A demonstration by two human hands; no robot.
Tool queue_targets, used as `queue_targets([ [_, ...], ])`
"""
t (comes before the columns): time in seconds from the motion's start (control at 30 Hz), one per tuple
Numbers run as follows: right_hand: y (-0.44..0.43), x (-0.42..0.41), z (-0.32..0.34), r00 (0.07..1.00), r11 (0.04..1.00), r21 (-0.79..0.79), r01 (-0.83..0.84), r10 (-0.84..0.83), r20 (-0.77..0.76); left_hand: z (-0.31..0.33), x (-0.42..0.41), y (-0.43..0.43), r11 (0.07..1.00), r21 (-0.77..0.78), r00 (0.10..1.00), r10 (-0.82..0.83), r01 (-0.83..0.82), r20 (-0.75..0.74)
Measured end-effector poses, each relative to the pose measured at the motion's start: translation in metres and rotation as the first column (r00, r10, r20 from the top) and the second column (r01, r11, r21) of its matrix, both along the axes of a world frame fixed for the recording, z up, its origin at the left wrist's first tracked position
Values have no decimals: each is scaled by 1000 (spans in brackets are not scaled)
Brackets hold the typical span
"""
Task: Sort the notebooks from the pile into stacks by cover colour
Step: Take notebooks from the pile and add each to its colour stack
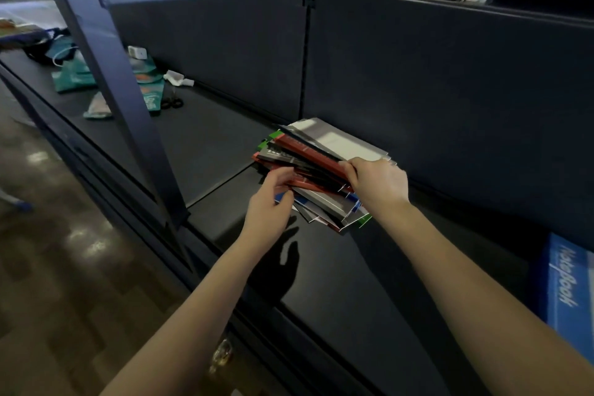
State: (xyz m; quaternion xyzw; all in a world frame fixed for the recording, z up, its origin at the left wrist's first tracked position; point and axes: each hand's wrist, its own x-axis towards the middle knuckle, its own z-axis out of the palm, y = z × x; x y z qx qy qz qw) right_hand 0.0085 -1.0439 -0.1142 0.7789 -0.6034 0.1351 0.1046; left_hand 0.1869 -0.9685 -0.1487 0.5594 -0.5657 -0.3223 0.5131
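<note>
A fanned pile of notebooks [316, 170] lies on the dark shelf [337, 283], with red, grey, green, blue and black covers showing. My right hand [376, 182] grips the near end of the upper notebooks, fingers curled over a red cover [308, 154]. At the pile's left edge, my left hand [273, 202] has its fingers curled in among the lower covers, thumb above them. A grey notebook [337, 140] tops the pile at the back.
A blue notebook [569, 296] lies at the shelf's right end. Dark panels [450, 90] wall the back. A shelf post [128, 100] stands to the left. Teal packets [74, 74], scissors [172, 102] and a white charger [137, 51] lie farther left.
</note>
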Motion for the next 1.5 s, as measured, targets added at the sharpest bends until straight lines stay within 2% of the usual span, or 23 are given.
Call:
queue_targets([
  [0.07,9,-1,1,999,1000,-30,-5,4,-40,1,-6,0,999,-27,998,18,-19,-57],
  [0.13,21,0,-1,998,989,-147,-31,23,-59,2,-14,0,999,-23,984,43,-48,-172],
  [0.2,32,1,-8,1000,960,-278,-28,27,-9,6,-22,2,999,-11,947,42,-48,-319],
  [0.27,42,0,-16,997,947,-315,-57,69,27,9,-30,4,999,11,916,36,-35,-398],
  [0.5,72,-1,-24,988,930,-342,-137,155,27,18,-47,12,999,-3,901,-31,32,-432],
  [0.67,90,-5,-30,970,886,-414,-210,242,25,14,-57,14,999,41,866,-8,33,-501],
  [0.83,104,-10,-34,971,875,-448,-186,233,51,8,-66,15,998,38,874,69,-58,-480],
  [0.93,112,-17,-39,960,896,-377,-233,274,60,9,-71,18,994,-1,910,98,-107,-404],
  [1.17,121,-45,-22,965,977,-13,-213,213,153,14,-83,25,994,-40,934,81,-101,-347],
  [1.33,120,-74,-16,987,995,58,-85,76,142,20,-89,28,994,-49,930,71,-95,-360],
  [1.5,123,-98,-6,949,985,170,-18,-36,313,27,-99,32,998,-55,913,6,-31,-409],
])
